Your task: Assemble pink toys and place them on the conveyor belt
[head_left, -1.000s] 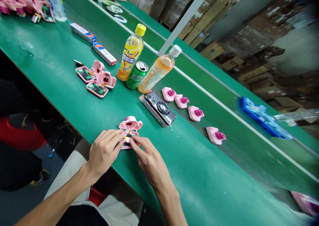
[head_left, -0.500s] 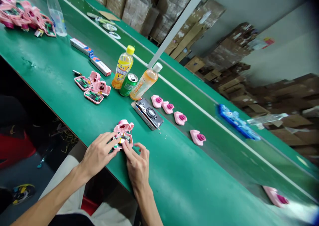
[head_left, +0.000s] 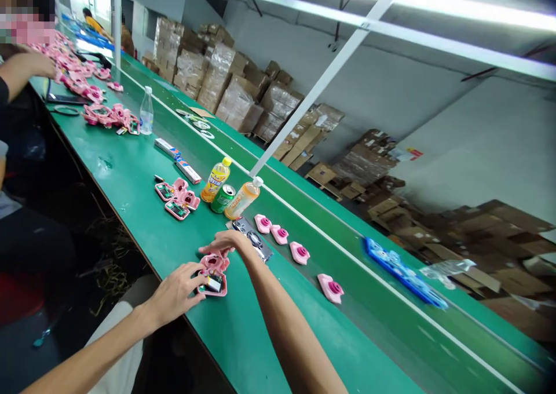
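Pink plastic toy shell (head_left: 219, 289) lies open on the green workbench (head_left: 243, 347); the curled left hand (head_left: 176, 294) touches its edge, maybe holding it; the wide-open right hand (head_left: 221, 242) hovers above, holding nothing.

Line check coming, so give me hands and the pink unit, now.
Left hand against pink plastic case, circuit parts showing. Right hand open, just above it. Black handheld device right beside right hand.

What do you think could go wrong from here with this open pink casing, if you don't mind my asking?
The right hand reaches just over the casing, so it might knock it away from the left hand. The green can and orange bottle sit near the exposed boards, so a knock might spill drink onto them.
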Demonstrator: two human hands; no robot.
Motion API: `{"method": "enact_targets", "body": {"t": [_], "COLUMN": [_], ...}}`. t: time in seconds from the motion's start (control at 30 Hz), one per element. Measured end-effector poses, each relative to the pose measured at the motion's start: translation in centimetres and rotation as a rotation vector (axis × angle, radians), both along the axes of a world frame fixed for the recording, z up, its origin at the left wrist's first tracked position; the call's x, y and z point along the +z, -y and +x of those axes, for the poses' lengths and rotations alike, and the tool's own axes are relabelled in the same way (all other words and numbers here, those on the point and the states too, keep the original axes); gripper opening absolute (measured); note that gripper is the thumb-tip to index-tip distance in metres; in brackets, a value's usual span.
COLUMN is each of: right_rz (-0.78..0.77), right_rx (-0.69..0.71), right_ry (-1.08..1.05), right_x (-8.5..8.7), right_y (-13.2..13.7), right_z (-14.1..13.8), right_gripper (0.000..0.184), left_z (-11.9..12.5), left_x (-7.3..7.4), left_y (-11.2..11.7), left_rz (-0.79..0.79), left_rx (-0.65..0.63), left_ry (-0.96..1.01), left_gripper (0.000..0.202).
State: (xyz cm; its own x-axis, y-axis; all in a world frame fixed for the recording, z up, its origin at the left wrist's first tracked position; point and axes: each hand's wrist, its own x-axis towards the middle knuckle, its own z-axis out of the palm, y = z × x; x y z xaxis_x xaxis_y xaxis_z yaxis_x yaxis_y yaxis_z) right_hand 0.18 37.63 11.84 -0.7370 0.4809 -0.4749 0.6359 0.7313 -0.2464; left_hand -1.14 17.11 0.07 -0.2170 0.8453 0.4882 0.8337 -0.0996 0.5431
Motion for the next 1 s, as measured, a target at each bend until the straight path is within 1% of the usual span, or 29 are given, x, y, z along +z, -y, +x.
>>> {"method": "enact_targets", "body": {"t": [0.07,0.13,0.2,0.27,0.3,0.37,0.47,0.57,0.63,0.67,0.77,0.93,1.0], "right_rz": [-0.067,-0.14,-0.227,-0.32,-0.36,-0.411,-0.433,-0.418,-0.378,-0.348,-0.27,-0.212,-0.241], "right_rx": [0.014,0.018,0.03,0.041,0.043,0.036,0.029,0.012,-0.044,-0.085,-0.176,-0.208,-0.195], "right_ry": [0.032,0.027,-0.028,-0.136,-0.199,-0.313,-0.412,-0.495,-0.518,-0.501,-0.41,-0.326,-0.302], "right_x": [0.0,0.4,1.3,2.3,2.7,3.5,4.3,5.2,5.8,6.0,6.0,4.5,4.2], "right_y": [0.4,0.5,0.6,0.8,1.1,1.9,3.1,4.1,4.5,4.6,4.7,4.8,5.2], "right_z": [-0.2,0.8,2.8,5.1,6.1,7.8,9.0,9.0,8.7,8.4,7.4,5.8,5.4], "right_gripper": [0.061,0.061,0.058,0.056,0.058,0.067,0.074,0.069,0.067,0.067,0.066,0.063,0.062], "left_z": [-0.2,-0.4,-0.6,-0.8,-0.7,-0.3,1.0,2.2,2.6,2.6,2.2,1.7,1.6], "left_x": [0.2,0.2,0.2,0.3,0.3,0.7,1.9,3.6,4.6,5.0,5.5,5.4,5.4], "left_y": [0.2,0.5,0.9,1.2,1.2,1.1,0.4,-0.8,-1.4,-1.6,-1.5,-0.5,-0.5], "left_rz": [0.012,0.026,0.066,0.152,0.206,0.283,0.306,0.352,0.393,0.4,0.364,0.28,0.251], "left_rx": [-0.037,-0.083,-0.13,-0.164,-0.166,-0.129,-0.058,-0.02,0.011,0.021,0.016,0.013,-0.002], "left_ry": [0.035,0.122,0.267,0.421,0.5,0.675,0.996,1.322,1.439,1.442,1.334,0.998,0.998], "left_gripper": [0.031,0.031,0.03,0.03,0.03,0.032,0.037,0.037,0.034,0.033,0.035,0.038,0.037]}}
